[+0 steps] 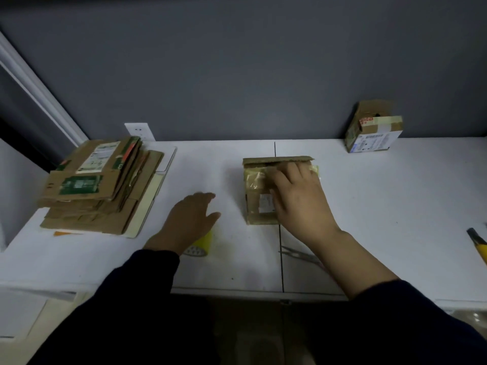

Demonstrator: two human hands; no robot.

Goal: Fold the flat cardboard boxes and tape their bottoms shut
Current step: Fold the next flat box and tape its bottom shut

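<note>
A small folded cardboard box (257, 191) with glossy tape over its upper face stands on the white table (369, 196), just right of centre. My right hand (297, 198) lies flat on top of it, fingers straight and pressing on the tape. My left hand (191, 219) hovers open above a yellow tape roll (201, 245), which it partly hides. A stack of flat cardboard boxes (100, 185) lies at the table's left. A finished, taped box (374, 127) stands at the back right against the wall.
Scissors (300, 255) lie near the front edge, partly under my right forearm. A yellow-handled tool (478, 245) pokes in at the right edge. A wall socket (139, 130) sits behind the stack. A seam (281, 259) splits the table.
</note>
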